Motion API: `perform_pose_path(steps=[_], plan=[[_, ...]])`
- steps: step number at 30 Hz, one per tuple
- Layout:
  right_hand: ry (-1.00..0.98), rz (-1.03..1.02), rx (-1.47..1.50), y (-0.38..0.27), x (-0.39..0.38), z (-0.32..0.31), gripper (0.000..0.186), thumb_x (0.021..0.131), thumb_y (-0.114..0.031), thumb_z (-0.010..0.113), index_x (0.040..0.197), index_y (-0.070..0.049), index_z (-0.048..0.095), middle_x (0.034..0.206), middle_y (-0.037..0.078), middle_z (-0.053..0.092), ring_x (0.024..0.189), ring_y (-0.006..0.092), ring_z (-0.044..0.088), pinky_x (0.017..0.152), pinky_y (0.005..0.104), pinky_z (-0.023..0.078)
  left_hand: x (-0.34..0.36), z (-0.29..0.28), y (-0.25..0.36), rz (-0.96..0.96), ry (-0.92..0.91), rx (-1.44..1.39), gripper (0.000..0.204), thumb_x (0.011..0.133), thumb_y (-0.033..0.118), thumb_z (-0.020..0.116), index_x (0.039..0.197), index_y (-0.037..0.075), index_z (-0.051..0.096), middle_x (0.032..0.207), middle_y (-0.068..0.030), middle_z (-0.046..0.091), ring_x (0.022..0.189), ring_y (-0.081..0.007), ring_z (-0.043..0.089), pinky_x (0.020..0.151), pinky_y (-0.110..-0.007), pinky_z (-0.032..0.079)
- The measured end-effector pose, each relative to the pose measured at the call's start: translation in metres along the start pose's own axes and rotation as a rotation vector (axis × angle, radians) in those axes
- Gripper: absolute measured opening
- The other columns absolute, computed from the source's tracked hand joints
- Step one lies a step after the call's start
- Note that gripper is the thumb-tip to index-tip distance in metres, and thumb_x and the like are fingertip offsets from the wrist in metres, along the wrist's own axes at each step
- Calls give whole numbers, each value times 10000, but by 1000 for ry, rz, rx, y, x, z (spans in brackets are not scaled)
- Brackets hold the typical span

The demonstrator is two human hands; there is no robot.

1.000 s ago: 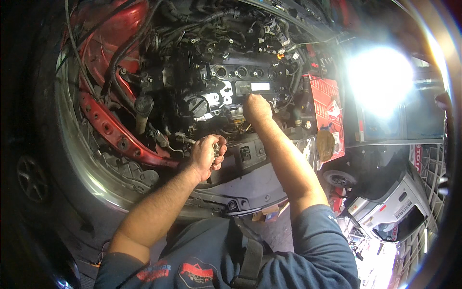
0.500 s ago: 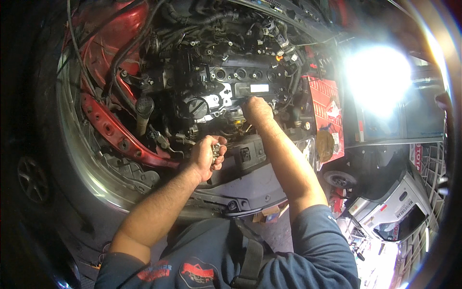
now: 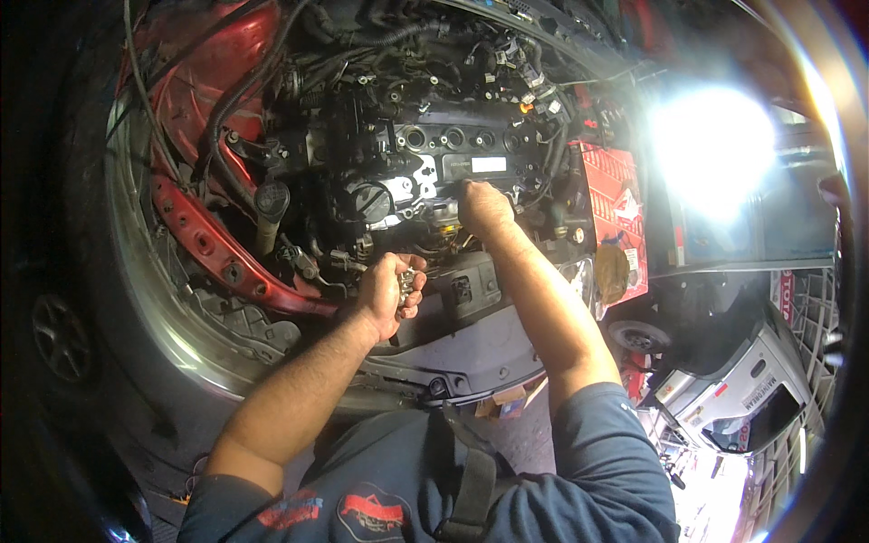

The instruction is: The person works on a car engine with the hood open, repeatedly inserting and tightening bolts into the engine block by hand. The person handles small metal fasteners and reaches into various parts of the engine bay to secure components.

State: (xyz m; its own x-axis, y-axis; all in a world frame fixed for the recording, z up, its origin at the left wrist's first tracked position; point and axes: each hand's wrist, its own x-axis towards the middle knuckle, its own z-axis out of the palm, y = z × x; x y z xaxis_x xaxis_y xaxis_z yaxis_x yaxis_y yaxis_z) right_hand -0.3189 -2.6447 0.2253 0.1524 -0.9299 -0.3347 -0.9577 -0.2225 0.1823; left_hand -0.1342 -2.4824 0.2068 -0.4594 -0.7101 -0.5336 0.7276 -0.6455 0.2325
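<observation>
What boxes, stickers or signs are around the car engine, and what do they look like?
Red box: flat, red with white markings, right of the engine.
White label: small rectangle on the black engine cover, above the right hand.
Sign strip: white with red markings, far right, partly hidden.

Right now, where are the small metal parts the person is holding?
In the head view, the small metal parts sit in the left hand, held low over the engine bay's front edge, left of and below the right hand on the black engine cover.
</observation>
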Motion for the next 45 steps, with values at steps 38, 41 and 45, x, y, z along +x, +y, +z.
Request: perform_pose_path(steps=[38, 41, 45], plan=[[-55, 164, 222, 1, 6, 1, 346, 887, -231, 517, 1069, 11, 685, 1039, 236, 689, 1055, 359, 655, 932, 440, 511, -1, 6, -3, 10, 16, 263, 443, 1015, 490, 434, 972, 65, 554, 694, 20, 494, 483, -55, 389, 405, -218, 301], [-97, 154, 162, -4, 3, -8, 367, 880, -244, 481, 1097, -30, 684, 1114, 220, 668, 1067, 369, 641, 924, 450, 512, -1, 6, -1, 13, 16, 251, 438, 1013, 489, 440, 971, 68, 555, 694, 22, 496, 482, -56, 393, 405, -220, 305], [-162, 143, 94, -11, 9, -6, 303, 874, -177, 527, 1037, 8, 703, 1074, 231, 686, 1089, 321, 652, 902, 407, 531, -1, 6, -2, 15, 21, 241, 442, 1010, 495, 443, 969, 69, 556, 694, 22, 498, 480, -55, 401, 406, -218, 307]])
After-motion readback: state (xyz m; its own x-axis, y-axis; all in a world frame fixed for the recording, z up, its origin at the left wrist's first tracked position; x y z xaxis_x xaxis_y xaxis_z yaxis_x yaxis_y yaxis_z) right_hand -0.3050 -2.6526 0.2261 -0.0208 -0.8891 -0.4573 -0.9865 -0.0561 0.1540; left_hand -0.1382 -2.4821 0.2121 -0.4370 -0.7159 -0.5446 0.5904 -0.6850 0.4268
